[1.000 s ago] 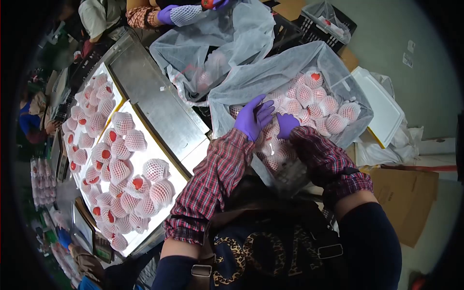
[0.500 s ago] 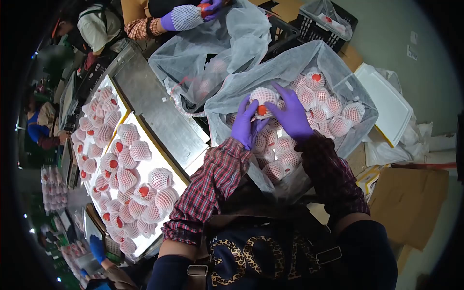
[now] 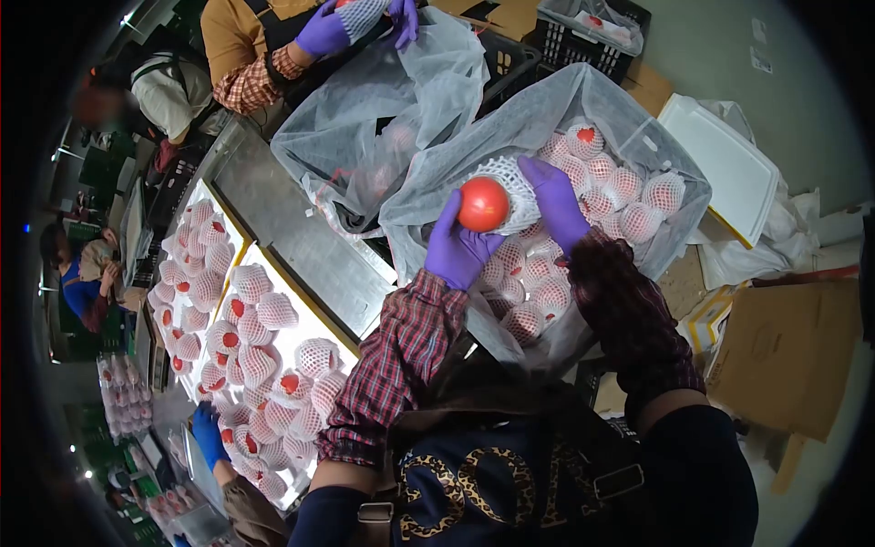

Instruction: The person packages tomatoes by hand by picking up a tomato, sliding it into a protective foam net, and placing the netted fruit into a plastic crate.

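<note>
A smooth red fruit (image 3: 483, 203), round and bare on the side facing me, rests in my left hand (image 3: 458, 249), its purple-gloved fingers around the lower left. A white foam net (image 3: 515, 187) covers the far right side of the fruit, and my right hand (image 3: 556, 202), also purple-gloved, is closed on that net. Both hands are above a crate lined with a translucent sheet (image 3: 679, 164). Inside the crate lie several net-wrapped fruits (image 3: 623, 187), some showing red spots.
A lit white table (image 3: 314, 330) with several netted fruits stands left, beside a metal surface (image 3: 301, 246). Another person's purple-gloved hand (image 3: 324, 32) holds a netted fruit at the top. A blue-gloved hand (image 3: 208, 436) reaches in at lower left. A cardboard box (image 3: 788, 356) is right.
The net has been pulled off much of the fruit toward the right, baring its red skin. A blue-gloved hand has moved up to the lit table's edge.
</note>
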A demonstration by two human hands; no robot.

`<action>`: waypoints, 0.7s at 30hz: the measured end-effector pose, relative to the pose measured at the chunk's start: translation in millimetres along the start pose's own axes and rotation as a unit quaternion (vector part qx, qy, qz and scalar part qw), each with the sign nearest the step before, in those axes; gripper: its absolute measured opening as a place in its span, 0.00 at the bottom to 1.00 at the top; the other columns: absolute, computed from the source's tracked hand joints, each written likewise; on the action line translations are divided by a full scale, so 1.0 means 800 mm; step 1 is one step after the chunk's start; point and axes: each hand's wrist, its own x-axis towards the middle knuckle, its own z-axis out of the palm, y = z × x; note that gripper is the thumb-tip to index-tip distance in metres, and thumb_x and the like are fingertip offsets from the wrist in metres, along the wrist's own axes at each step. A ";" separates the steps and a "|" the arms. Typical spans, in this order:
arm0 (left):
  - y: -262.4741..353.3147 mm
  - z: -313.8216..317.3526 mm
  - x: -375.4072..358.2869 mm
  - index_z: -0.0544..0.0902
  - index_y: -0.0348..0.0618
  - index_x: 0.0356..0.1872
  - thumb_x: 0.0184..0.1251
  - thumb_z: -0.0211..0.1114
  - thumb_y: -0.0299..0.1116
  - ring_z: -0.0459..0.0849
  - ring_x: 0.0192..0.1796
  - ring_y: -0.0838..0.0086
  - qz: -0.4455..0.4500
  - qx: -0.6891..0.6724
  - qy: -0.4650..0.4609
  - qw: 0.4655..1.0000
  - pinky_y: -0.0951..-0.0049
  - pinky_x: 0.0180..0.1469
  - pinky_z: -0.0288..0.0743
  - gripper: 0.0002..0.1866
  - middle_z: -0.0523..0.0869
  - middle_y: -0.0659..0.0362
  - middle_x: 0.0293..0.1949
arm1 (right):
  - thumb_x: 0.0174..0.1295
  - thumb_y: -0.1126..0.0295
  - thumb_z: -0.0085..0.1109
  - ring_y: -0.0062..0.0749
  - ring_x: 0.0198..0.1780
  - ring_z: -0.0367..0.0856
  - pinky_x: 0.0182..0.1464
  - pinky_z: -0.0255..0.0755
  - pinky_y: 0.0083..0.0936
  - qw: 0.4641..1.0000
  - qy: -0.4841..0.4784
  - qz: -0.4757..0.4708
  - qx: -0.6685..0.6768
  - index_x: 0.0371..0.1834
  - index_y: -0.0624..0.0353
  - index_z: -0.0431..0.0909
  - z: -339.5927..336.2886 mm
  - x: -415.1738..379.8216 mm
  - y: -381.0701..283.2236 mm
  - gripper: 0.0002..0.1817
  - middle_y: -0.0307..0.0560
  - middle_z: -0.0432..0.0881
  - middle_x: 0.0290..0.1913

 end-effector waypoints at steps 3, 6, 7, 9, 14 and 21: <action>0.001 0.034 -0.014 0.68 0.42 0.55 0.61 0.53 0.55 0.77 0.52 0.63 -0.012 -0.061 0.027 0.998 0.57 0.51 0.74 0.29 0.76 0.51 0.52 | 0.59 0.61 0.55 0.30 0.36 0.79 0.40 0.72 0.25 0.956 -0.014 -0.070 -0.285 0.44 0.65 0.75 -0.034 0.012 0.047 0.18 0.51 0.80 0.36; 0.001 0.028 -0.012 0.69 0.41 0.53 0.61 0.52 0.58 0.79 0.49 0.66 -0.020 -0.051 0.024 0.998 0.60 0.50 0.75 0.30 0.77 0.52 0.49 | 0.58 0.63 0.55 0.31 0.34 0.79 0.38 0.72 0.25 0.908 0.047 -0.152 -0.388 0.44 0.64 0.75 -0.010 -0.007 0.011 0.16 0.51 0.80 0.35; 0.000 0.018 -0.008 0.70 0.41 0.53 0.61 0.52 0.59 0.79 0.49 0.66 -0.018 -0.036 0.023 0.999 0.61 0.49 0.75 0.31 0.78 0.52 0.48 | 0.56 0.64 0.58 0.33 0.40 0.78 0.43 0.71 0.26 0.934 0.071 -0.132 -0.324 0.49 0.60 0.74 -0.006 -0.003 -0.004 0.18 0.50 0.79 0.41; -0.004 -0.018 0.013 0.69 0.41 0.54 0.60 0.51 0.61 0.78 0.50 0.66 0.001 0.019 0.074 0.997 0.64 0.50 0.74 0.34 0.77 0.53 0.50 | 0.55 0.67 0.60 0.31 0.45 0.76 0.48 0.69 0.24 0.921 -0.035 -0.225 -0.316 0.52 0.58 0.72 0.014 -0.020 -0.036 0.21 0.46 0.77 0.46; -0.017 0.026 0.005 0.72 0.38 0.52 0.63 0.52 0.56 0.81 0.42 0.73 0.057 0.117 0.120 0.984 0.72 0.44 0.76 0.29 0.81 0.54 0.42 | 0.49 0.67 0.66 0.31 0.54 0.72 0.56 0.66 0.26 0.936 -0.115 -0.164 -0.289 0.57 0.61 0.67 0.028 -0.029 -0.024 0.30 0.47 0.73 0.53; -0.021 -0.024 0.021 0.66 0.37 0.57 0.62 0.57 0.36 0.77 0.48 0.71 0.132 0.270 0.201 0.932 0.67 0.50 0.71 0.24 0.77 0.56 0.47 | 0.64 0.47 0.42 0.31 0.34 0.78 0.31 0.71 0.22 0.985 -0.018 0.130 0.115 0.51 0.59 0.68 -0.006 -0.005 -0.021 0.26 0.48 0.78 0.40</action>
